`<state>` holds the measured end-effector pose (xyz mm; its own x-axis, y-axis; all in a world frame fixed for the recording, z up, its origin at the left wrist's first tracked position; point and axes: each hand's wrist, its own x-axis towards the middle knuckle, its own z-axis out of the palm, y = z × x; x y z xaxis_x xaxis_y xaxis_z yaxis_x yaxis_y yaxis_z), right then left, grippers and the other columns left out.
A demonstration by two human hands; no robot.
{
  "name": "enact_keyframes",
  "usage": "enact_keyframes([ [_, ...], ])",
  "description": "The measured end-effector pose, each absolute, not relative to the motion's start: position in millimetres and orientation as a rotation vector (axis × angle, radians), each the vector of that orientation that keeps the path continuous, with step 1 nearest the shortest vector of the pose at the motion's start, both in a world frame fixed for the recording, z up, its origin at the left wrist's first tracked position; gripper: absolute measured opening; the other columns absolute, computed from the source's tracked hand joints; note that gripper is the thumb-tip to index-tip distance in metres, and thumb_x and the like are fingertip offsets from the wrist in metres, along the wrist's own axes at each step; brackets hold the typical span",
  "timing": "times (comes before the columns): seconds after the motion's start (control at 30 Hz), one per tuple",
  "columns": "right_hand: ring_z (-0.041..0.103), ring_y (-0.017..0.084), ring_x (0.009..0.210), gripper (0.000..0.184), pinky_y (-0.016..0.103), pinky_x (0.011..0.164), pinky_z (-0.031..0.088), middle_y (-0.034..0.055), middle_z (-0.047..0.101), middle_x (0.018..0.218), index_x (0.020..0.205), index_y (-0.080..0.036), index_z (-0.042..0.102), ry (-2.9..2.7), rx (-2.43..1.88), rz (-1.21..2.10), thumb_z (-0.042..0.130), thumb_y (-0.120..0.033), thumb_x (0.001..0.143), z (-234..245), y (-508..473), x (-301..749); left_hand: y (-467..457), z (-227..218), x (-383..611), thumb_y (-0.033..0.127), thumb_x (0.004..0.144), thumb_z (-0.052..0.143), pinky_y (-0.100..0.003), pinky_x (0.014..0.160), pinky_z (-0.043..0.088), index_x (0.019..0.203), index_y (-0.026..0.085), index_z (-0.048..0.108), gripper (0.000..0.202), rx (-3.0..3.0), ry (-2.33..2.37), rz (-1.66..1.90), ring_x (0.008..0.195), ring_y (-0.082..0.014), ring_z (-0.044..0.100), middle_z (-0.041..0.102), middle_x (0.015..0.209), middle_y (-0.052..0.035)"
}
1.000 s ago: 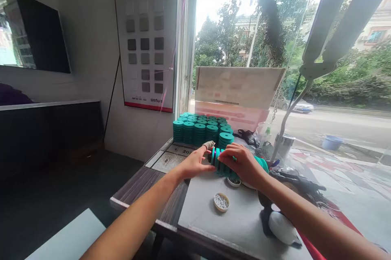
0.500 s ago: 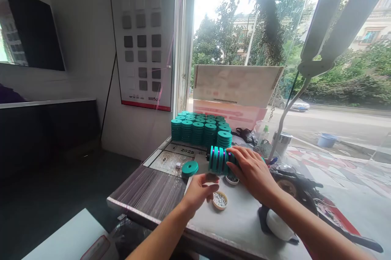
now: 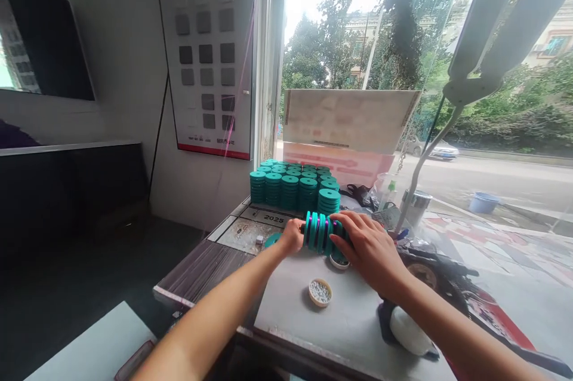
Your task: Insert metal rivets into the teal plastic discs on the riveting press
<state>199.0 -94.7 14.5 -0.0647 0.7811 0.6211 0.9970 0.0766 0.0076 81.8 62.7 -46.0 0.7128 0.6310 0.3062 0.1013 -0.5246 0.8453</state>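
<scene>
A row of teal ring-shaped spools, with purple line between them, lies sideways above the table. My right hand rests over its right part, thumb and fingers wrapped round it. At the row's left end, my left hand is closed at the short black shaft end; its fingertips are mostly hidden. Behind my left wrist, a loose teal spool is partly covered. A round dish of small white pieces sits nearer me, and another small dish shows partly under the row.
Stacks of teal spools stand at the back by the window. A lamp arm rises at right, near a metal can and a dark machine. A white rounded object lies beside my right forearm. The table's front edge is close.
My left hand has moved up and away from me, from above the white-piece dish to the row's left end, covering part of the loose spool. My right hand stays on the row.
</scene>
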Motion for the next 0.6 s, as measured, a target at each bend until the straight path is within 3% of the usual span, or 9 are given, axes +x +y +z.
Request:
enact_keyframes([
  [0.17, 0.050, 0.023, 0.101, 0.030, 0.038, 0.082, 0.040, 0.0057, 0.056, 0.113, 0.112, -0.021, 0.049, -1.861, -1.772, -0.485, 0.044, -0.036, 0.086, 19.9, -91.8, 199.1, 91.9, 46.9, 97.9, 0.015, 0.071, 0.065, -0.029, 0.067, 0.046, 0.065, 0.012, 0.059, 0.009, 2.406, 0.393, 0.682, 0.065, -0.0113, 0.055, 0.059, 0.064, 0.0027],
  [0.33, 0.052, 0.024, 0.102, 0.032, 0.038, 0.084, 0.041, 0.0067, 0.060, 0.106, 0.111, -0.019, 0.049, -1.775, -1.848, -0.194, 0.046, -0.035, 0.083, 32.4, -85.0, 199.6, 67.6, 116.2, 96.0, 0.001, 0.052, 0.068, -0.025, 0.071, 0.040, 0.053, 0.016, 0.062, 0.016, 2.503, 0.321, 0.751, 0.060, -0.0107, 0.053, 0.058, 0.053, 0.0051],
  [0.47, 0.051, 0.024, 0.104, 0.031, 0.040, 0.087, 0.039, 0.0067, 0.060, 0.107, 0.109, -0.020, 0.050, -1.755, -1.843, -0.166, 0.045, -0.035, 0.083, 33.8, -84.8, 199.2, 52.6, 109.2, 68.8, 0.009, 0.059, 0.066, -0.022, 0.060, 0.040, 0.061, 0.016, 0.062, 0.008, 2.318, 0.531, 0.950, 0.057, -0.0094, 0.053, 0.060, 0.059, 0.0033],
  [0.6, 0.050, 0.024, 0.106, 0.031, 0.040, 0.087, 0.039, 0.0063, 0.059, 0.109, 0.109, -0.019, 0.051, -1.755, -1.837, -0.190, 0.045, -0.035, 0.083, 29.9, -86.1, 199.3, 45.8, 58.8, 32.6, 0.021, 0.067, 0.060, -0.019, 0.039, 0.031, 0.067, 0.013, 0.058, 0.008, 1.942, 0.812, 0.990, 0.039, -0.0055, 0.042, 0.056, 0.055, 0.0012],
])
